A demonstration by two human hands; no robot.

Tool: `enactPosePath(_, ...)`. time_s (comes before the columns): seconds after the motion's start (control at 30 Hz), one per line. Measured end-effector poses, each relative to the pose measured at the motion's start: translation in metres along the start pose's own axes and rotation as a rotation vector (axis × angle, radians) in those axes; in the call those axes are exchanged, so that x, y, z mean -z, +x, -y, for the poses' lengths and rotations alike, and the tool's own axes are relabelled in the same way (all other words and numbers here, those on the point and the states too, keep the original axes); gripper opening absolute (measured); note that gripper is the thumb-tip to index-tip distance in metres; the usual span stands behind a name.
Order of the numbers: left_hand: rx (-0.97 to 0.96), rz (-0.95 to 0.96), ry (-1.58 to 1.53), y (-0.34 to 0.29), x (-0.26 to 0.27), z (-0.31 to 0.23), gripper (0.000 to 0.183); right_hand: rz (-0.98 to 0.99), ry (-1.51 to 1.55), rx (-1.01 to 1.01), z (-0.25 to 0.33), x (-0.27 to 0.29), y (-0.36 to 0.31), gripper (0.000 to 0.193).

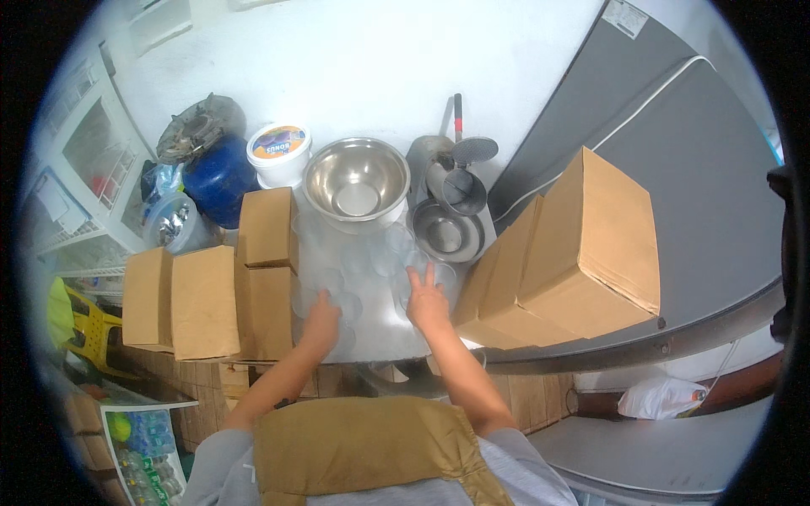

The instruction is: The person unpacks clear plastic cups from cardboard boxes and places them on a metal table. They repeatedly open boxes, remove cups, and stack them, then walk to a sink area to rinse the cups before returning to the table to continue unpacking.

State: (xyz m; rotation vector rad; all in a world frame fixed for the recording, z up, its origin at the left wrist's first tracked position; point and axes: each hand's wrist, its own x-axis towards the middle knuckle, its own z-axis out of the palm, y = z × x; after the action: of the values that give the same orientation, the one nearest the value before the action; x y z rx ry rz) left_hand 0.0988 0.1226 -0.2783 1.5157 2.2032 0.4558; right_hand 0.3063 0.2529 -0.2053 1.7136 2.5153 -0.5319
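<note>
Two bare hands extend forward over the worktop (390,344) at a group of clear containers (384,253). The containers are located between the left boxes (205,302) and the right boxes (557,261), on the near side of the steel bowl (356,198). Visible container edges are rounded. Transparency and glare obscure the openings; their direction and the long axis of a single piece cannot be determined.

Left hand (321,323): positioned at the near left containers, fingers directed away from the body. Grip cannot be determined.

Right hand (428,305): positioned at the near right containers, two fingers extended forward and spread in a V. The thumb is not clearly visible; grip cannot be determined.

Right of the bowl, the round iron (462,192) stands open, handle directed toward the wall, above the pan (440,232). Left of the bowl: one white tub (278,160).
</note>
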Motion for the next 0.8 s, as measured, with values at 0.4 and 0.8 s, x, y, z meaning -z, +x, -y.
enactPosePath(0.4,-0.017,0.155,0.031,-0.053,-0.001,-0.017,0.015,0.04,-0.031,0.146,-0.001,-0.004,0.013,0.085)
enactPosePath(0.8,-0.148,0.181,0.014,-0.097,0.04,-0.04,0.021,-0.005,0.113,-0.002,0.011,-0.03,0.043,0.034)
